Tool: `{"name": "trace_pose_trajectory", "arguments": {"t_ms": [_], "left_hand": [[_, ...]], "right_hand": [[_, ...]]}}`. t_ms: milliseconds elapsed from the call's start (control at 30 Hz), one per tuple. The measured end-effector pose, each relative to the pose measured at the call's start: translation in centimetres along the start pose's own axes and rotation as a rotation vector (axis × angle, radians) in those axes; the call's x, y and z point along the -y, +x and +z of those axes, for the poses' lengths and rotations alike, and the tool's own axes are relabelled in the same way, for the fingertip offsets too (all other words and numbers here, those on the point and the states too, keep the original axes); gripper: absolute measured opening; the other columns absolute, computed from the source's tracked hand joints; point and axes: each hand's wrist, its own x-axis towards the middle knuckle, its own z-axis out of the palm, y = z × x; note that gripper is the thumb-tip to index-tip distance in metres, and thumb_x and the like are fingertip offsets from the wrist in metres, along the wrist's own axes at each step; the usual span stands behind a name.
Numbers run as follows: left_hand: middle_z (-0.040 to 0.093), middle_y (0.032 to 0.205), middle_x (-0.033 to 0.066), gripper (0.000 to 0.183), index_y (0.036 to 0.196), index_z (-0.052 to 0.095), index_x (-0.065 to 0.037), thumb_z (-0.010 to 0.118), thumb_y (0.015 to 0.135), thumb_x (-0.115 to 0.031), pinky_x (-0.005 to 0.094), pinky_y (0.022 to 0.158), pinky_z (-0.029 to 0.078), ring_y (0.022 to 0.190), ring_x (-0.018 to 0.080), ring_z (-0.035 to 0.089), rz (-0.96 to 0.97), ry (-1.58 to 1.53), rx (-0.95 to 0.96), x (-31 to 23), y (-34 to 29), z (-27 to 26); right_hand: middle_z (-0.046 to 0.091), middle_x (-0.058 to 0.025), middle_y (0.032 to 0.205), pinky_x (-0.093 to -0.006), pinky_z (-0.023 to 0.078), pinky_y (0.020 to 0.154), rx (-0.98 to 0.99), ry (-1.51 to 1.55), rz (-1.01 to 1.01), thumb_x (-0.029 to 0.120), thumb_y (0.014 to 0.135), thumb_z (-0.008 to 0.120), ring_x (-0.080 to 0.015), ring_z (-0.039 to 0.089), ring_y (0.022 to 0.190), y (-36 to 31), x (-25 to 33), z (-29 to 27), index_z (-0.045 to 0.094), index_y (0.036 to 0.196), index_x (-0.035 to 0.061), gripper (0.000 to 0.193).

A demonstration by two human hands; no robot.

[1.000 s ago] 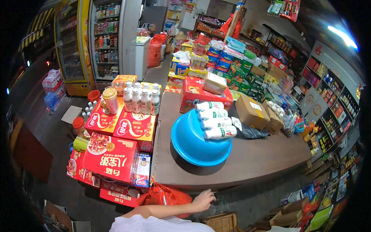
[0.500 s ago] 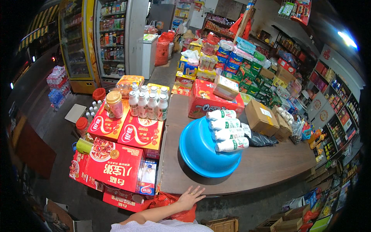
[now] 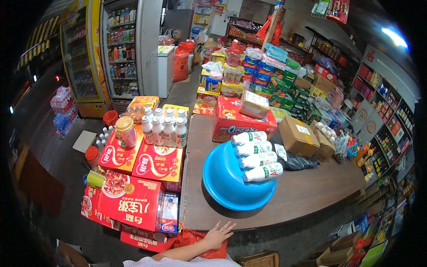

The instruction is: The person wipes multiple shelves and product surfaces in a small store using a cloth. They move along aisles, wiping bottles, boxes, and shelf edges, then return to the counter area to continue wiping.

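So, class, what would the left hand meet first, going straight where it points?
The left hand would probably meet the blue basin first, though the hand's height relative to the table is unclear.

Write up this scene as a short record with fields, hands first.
Left hand: bare, fingers spread, at the near edge of the brown table; contact unclear
Right hand: not in view
Near the hand: red plastic bag
On the table: blue basin, red carton, brown cardboard box
Lying on the basin: four white bottles in a row
Left of the table: stacked red boxes
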Motion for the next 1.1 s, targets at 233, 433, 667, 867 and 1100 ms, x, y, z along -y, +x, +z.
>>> {"name": "trace_pose_trajectory", "arguments": {"t_ms": [233,433,667,867,1100], "left_hand": [[0.004,0.156,0.0084,0.068,0.135,0.049,-0.017,0.064,0.068,-0.020,0.0542,0.111,0.013,0.144,0.0242,0.006,0.011,0.001,0.003,0.1,0.1,0.5],[0.004,0.156,0.0094,0.068,0.133,0.051,-0.018,0.065,0.067,-0.022,0.0552,0.111,0.013,0.144,0.0252,0.006,0.038,0.015,0.019,0.2,0.0,0.6],[0.003,0.156,0.0094,0.066,0.132,0.052,-0.017,0.065,0.068,-0.022,0.0549,0.111,0.012,0.144,0.0254,0.005,0.040,0.014,0.038,0.2,-0.1,0.0],[0.002,0.156,0.0091,0.065,0.132,0.053,-0.017,0.065,0.068,-0.021,0.0548,0.111,0.011,0.144,0.0249,0.004,0.035,-0.005,0.044,0.2,-0.1,0.1],[0.002,0.156,0.0089,0.066,0.134,0.050,-0.018,0.064,0.069,-0.021,0.0545,0.112,0.011,0.144,0.0249,0.003,0.028,0.012,0.088,0.1,0.0,-0.6]], "right_hand": [[0.063,-0.0184,0.102,-0.0420,0.052,0.071,0.004,0.016,0.033,0.020,0.087,0.049,-0.0294,0.063,0.088,-0.5,-0.6,0.1,0.059,0.108,0.0019,0.029],[0.063,-0.0186,0.103,-0.0418,0.052,0.072,0.003,0.026,0.056,0.021,0.088,0.049,-0.0296,0.063,0.088,-1.1,-1.3,0.2,0.059,0.109,0.0019,0.031],[0.063,-0.0188,0.105,-0.0417,0.052,0.073,0.004,0.042,0.087,0.021,0.088,0.048,-0.0299,0.063,0.090,-1.7,-2.0,0.2,0.058,0.112,0.0019,0.032],[0.063,-0.0190,0.106,-0.0415,0.052,0.073,0.007,0.042,0.095,0.022,0.089,0.048,-0.0301,0.063,0.091,-2.1,-2.5,0.0,0.058,0.113,0.0019,0.033],[0.062,-0.0192,0.108,-0.0413,0.052,0.074,0.020,0.015,0.202,0.022,0.089,0.048,-0.0303,0.063,0.092,-3.3,-6.5,-0.3,0.057,0.116,0.0019,0.035]]}}
